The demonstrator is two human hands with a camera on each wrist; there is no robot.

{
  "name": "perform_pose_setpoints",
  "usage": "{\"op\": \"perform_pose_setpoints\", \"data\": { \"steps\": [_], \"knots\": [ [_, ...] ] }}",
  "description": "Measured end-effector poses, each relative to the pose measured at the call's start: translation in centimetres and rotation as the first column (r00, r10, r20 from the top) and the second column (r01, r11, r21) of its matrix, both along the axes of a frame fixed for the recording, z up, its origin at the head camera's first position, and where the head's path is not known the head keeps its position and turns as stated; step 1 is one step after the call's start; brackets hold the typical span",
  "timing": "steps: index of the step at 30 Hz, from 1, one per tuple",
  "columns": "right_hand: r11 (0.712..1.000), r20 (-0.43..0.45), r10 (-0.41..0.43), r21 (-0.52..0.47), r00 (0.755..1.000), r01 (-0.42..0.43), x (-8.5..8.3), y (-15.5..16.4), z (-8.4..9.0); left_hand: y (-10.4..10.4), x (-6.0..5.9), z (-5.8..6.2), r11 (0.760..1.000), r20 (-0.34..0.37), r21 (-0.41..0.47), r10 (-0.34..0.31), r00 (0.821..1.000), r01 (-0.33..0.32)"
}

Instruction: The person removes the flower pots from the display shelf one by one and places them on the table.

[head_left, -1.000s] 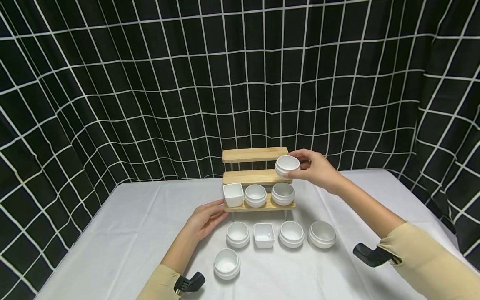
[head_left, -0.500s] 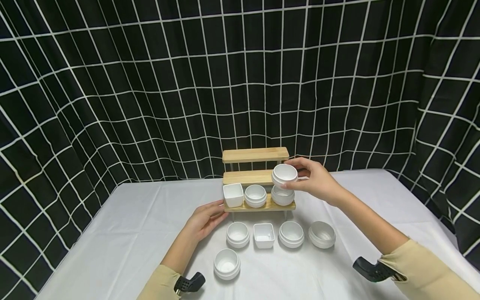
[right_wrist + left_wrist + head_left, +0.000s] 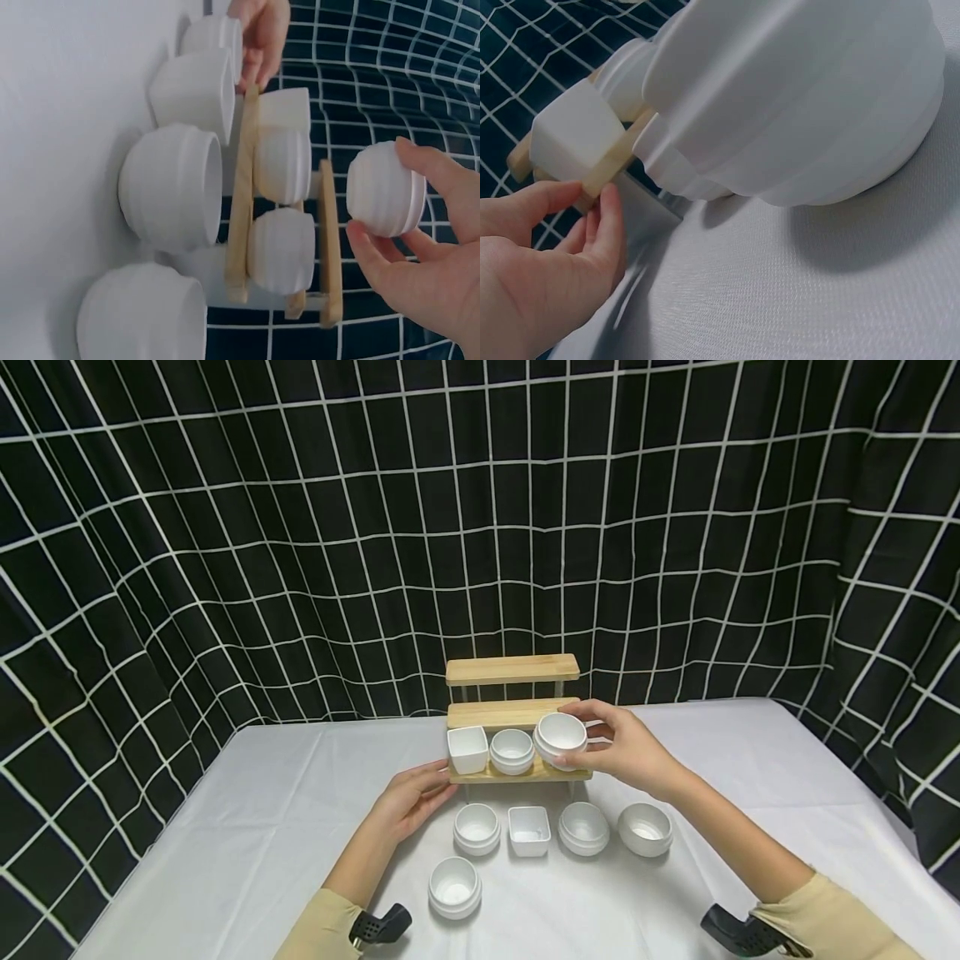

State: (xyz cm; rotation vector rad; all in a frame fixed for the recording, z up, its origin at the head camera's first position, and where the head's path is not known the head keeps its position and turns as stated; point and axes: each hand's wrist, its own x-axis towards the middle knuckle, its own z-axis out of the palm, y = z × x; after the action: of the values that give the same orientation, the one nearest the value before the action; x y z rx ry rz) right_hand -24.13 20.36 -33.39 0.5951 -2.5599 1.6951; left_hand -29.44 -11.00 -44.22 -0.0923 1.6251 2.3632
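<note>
My right hand (image 3: 628,750) pinches a round white bowl (image 3: 561,735) between thumb and fingers, above the bottom tier of a three-tier wooden display stand (image 3: 514,670). In the right wrist view the held bowl (image 3: 382,189) is apart from the stand, and another round bowl (image 3: 282,250) sits on the lowest tier; the held bowl hides that one in the head view. Also on this tier are a square white bowl (image 3: 467,750) and a small round bowl (image 3: 512,751). My left hand (image 3: 411,797) grips the left end of the lowest tier, thumb above and fingers below (image 3: 609,225).
In front of the stand, a row on the white tablecloth (image 3: 300,827) holds a round bowl (image 3: 476,828), a square bowl (image 3: 528,831), another round bowl (image 3: 583,828) and a wider one (image 3: 645,829). Nearer stands a single round bowl (image 3: 454,887). A black grid curtain (image 3: 420,527) hangs behind.
My right hand has brought the held bowl down and slightly left, from the middle tier's right end to over the bottom tier's right end. The left hand stays put.
</note>
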Motion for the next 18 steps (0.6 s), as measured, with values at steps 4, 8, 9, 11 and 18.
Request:
{"op": "perform_pose_setpoints", "data": {
  "steps": [4, 8, 9, 11, 18],
  "knots": [
    [1.0, -0.009, 0.008, -0.001, 1.0, -0.008, 0.5, -0.3, -0.5, 0.0, 0.0, 0.0, 1.0, -0.006, -0.003, -0.008, 1.0, 0.008],
    [1.0, 0.003, 0.017, -0.008, 1.0, -0.017, 0.9, -0.6, -1.1, 0.0, 0.0, 0.0, 1.0, 0.0, -0.003, -0.009, 1.0, 0.009],
    [1.0, 0.008, 0.022, -0.012, 1.0, -0.022, 1.0, -0.7, -1.2, 0.0, 0.0, 0.0, 1.0, -0.001, -0.002, -0.009, 1.0, 0.009],
    [0.999, 0.019, 0.032, -0.024, 0.999, -0.032, 1.2, -0.9, -1.5, 0.0, 0.0, 0.0, 1.0, -0.001, -0.002, -0.009, 1.0, 0.009],
    [0.995, 0.031, 0.081, -0.055, 0.996, -0.079, 1.7, -1.5, -2.4, 0.0, 0.0, 0.1, 1.0, 0.006, -0.005, -0.002, 1.0, 0.002]
  ]
}}
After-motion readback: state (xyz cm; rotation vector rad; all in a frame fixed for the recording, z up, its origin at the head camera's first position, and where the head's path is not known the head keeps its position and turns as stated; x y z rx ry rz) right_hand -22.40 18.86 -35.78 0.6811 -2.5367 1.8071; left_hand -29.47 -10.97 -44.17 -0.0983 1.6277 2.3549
